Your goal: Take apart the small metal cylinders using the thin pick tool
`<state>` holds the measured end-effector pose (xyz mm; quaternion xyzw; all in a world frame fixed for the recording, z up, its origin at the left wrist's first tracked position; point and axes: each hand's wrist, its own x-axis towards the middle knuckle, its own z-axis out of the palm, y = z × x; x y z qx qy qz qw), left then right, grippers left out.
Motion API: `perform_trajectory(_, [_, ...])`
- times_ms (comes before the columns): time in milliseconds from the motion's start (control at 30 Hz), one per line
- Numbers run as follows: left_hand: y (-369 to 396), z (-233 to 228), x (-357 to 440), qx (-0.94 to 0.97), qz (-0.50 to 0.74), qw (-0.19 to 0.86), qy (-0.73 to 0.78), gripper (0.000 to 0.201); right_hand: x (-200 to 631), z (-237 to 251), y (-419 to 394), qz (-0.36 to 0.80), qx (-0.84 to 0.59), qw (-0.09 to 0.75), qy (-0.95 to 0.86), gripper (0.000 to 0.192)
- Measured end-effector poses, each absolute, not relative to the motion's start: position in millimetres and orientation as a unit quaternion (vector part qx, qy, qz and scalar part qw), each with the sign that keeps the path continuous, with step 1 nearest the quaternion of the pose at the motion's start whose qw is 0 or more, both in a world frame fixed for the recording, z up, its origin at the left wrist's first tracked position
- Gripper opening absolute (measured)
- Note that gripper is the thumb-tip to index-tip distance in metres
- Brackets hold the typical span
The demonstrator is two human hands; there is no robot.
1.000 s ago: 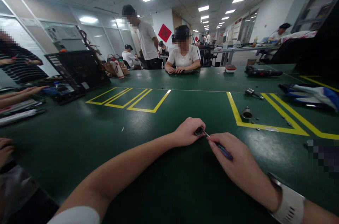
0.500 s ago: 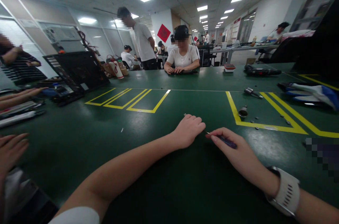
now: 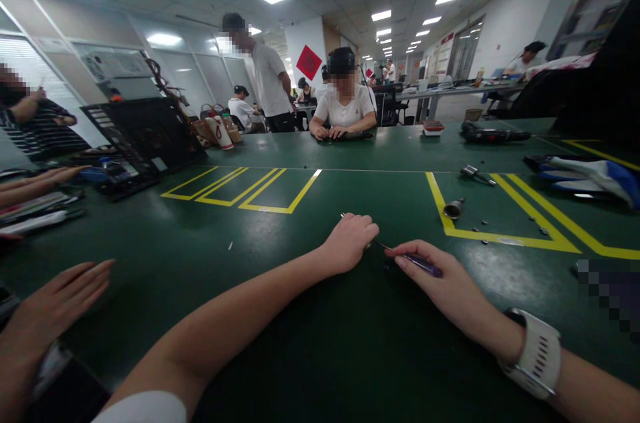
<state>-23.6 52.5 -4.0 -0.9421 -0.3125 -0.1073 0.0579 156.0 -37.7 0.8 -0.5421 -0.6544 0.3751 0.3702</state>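
My right hand [image 3: 440, 279], with a pale watch on its wrist, grips a screwdriver [image 3: 423, 265] by its dark purple handle. The thin shaft points left toward my left hand [image 3: 350, 243]. That hand is closed, knuckles up, low over the green table [image 3: 280, 343]. A small metallic end pokes out beyond its far side; the rest of what it holds is hidden by the fingers. Just below the shaft, a tiny dark piece [image 3: 387, 267] lies on the table.
Right of my hands, a metal cup-shaped part [image 3: 454, 209] and several small dark nuts lie by yellow tape [image 3: 510, 241]. Farther off are a tool head [image 3: 477, 175], a power tool [image 3: 493, 133] and gloves [image 3: 595, 176]. Another person's hand [image 3: 65, 299] reaches in at left; someone sits opposite.
My left hand has shifted slightly left, and more of the screwdriver shaft shows. The tiny dark piece has come into sight. The cup-shaped part has turned a little. The neighbour's hand has moved right.
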Motion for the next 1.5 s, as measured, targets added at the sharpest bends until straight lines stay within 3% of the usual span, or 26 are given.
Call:
perform_trajectory(133, [59,-8,-27,-0.911,-0.183,-0.142,-0.341,0.006,157,3,-39,0.381,-0.545,0.396,-0.634,0.023])
perform_trajectory(233, [59,-11,-26,-0.903,-0.198,-0.207,-0.320,0.006,158,1,-41,0.379,-0.540,0.403,-0.634,0.023])
perform_trajectory(533, [55,-15,-21,-0.934,-0.185,-0.129,-0.276,0.007,150,4,-50,0.259,-0.528,0.386,-0.710,0.023])
perform_trajectory(800, [59,-12,-23,-0.895,-0.219,-0.246,-0.300,0.008,155,3,-45,0.319,-0.531,0.407,-0.671,0.023])
perform_trajectory(1200, [58,-13,-24,-0.879,-0.241,-0.276,-0.304,0.008,156,2,-46,0.350,-0.521,0.445,-0.638,0.024])
perform_trajectory(1500, [60,-14,-25,-0.881,-0.230,-0.299,-0.285,0.029,161,-3,-48,0.290,-0.518,0.536,-0.600,0.024])
